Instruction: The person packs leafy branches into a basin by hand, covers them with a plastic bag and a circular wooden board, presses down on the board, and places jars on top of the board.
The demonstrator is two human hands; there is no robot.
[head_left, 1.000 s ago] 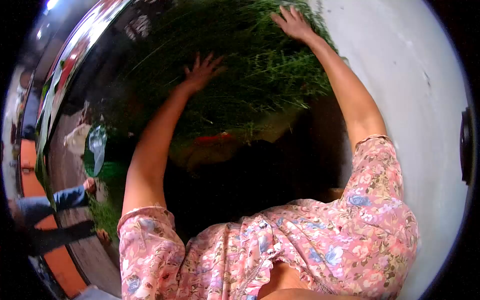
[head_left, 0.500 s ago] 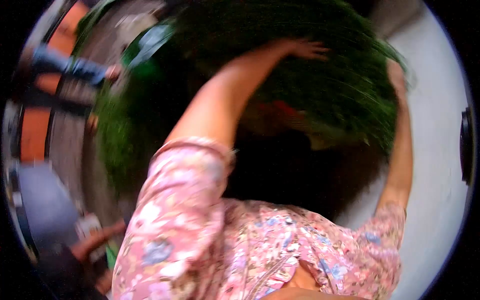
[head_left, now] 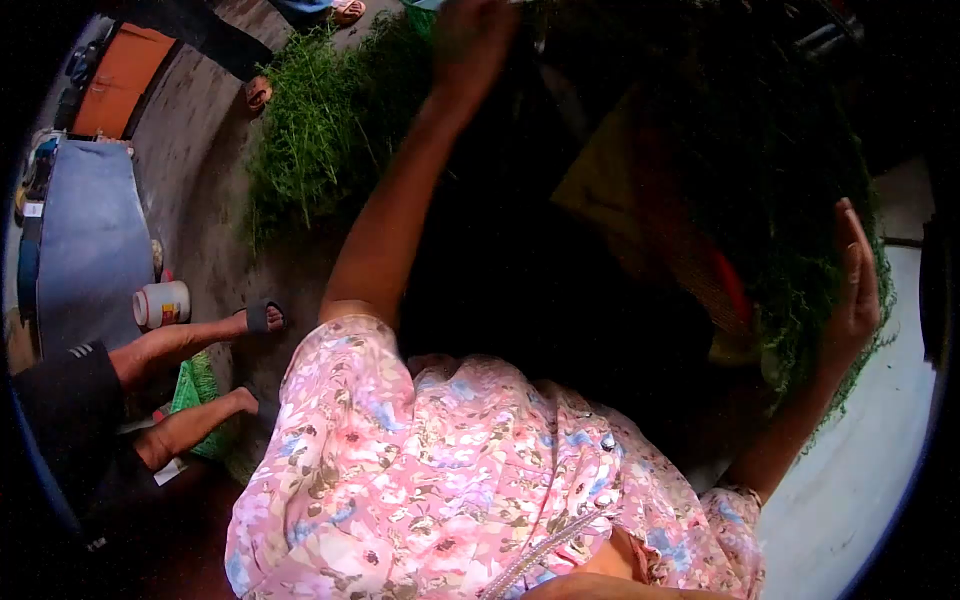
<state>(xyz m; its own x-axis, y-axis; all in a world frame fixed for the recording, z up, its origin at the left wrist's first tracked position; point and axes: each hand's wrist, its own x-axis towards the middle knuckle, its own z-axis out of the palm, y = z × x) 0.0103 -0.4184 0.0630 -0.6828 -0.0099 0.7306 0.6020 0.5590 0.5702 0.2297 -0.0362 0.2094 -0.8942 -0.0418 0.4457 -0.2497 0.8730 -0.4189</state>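
Observation:
A large heap of feathery green herbs (head_left: 800, 190) lies in deep shadow before me. My right hand (head_left: 856, 285) rests along its right edge, fingers straight and open, palm side toward the stems. At the top of the view is my left hand (head_left: 475, 35), dark and partly cut off by the edge, so its fingers cannot be made out. Close beside it shows a bit of a green basket or bag (head_left: 422, 18). Another bunch of herbs (head_left: 310, 130), brightly lit, lies to the left of my left forearm. A yellowish sheet with red (head_left: 600, 170) shows dimly between my arms.
A seated person's bare legs (head_left: 185, 345) stretch in from the left, near a white tub (head_left: 162, 303) and a green net bag (head_left: 195, 400). Another person's sandalled foot (head_left: 258, 95) stands farther up. A grey-blue board (head_left: 95, 235) is far left; a pale wall or slab (head_left: 850, 500) borders the right.
The view has shifted. My left hand has gone from over the herbs to the top edge, near the green basket or bag. My right hand now appears lower, along the heap's right side.

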